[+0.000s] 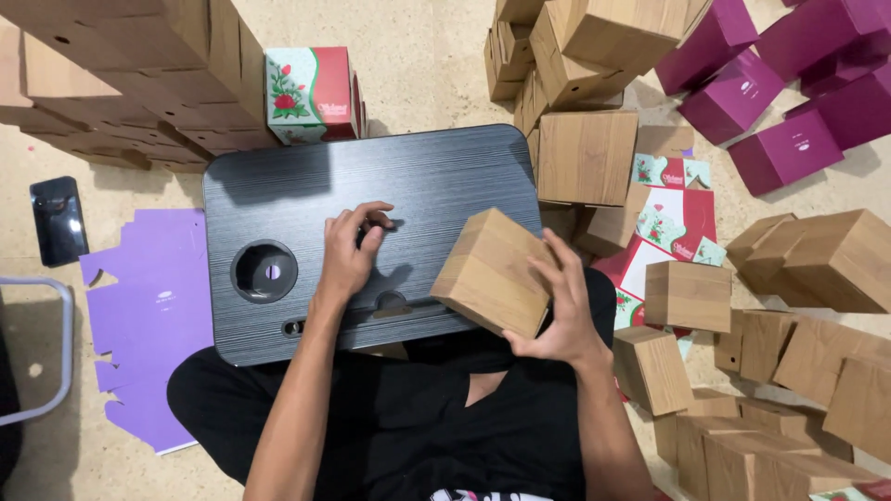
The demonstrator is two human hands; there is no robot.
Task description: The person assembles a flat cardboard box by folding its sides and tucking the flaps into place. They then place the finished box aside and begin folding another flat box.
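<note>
A wood-grain cardboard box (487, 271) is tilted over the near right corner of a dark lap table (306, 199). My right hand (561, 301) grips this box from its right side, fingers spread over the edge. My left hand (351, 249) rests on the middle of the table top with its fingers curled down against the surface; nothing shows in it. A round cup hole (264, 272) sits in the table to the left of that hand.
Stacks of wood-grain boxes stand at the back left (139, 74), back centre (585, 93) and right (807, 269). Magenta boxes (789, 83) lie far right. A red and green floral box (311, 93) stands behind the table. Purple flat cardboard (148, 306) and a black phone (58, 221) lie left.
</note>
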